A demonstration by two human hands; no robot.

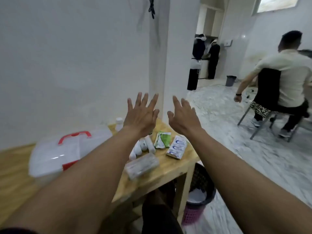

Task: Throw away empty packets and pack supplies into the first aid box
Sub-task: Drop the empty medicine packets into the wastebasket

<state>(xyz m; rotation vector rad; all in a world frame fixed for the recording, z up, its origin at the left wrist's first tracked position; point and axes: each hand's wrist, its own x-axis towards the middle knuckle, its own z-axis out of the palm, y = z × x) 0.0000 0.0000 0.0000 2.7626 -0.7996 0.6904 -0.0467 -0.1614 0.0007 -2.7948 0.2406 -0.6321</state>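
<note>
My left hand [141, 114] and my right hand [184, 115] are both raised above the far end of the wooden table [168, 171], fingers spread, holding nothing. Below them lie a green-and-white packet [162, 140], a white-and-blue packet [177, 147], several white bandage rolls [143, 146] and a clear wrapped pack [142, 165]. The white first aid box [55, 154] with a red handle sits shut at the left, partly hidden by my left forearm. A small white bottle [119, 123] stands near the wall.
A dark mesh waste bin [201, 186] with something white inside stands on the floor at the table's right end, beside a pink basket [192, 215]. A person sits on a chair [270, 98] at the right. Two more people stand in the far doorway.
</note>
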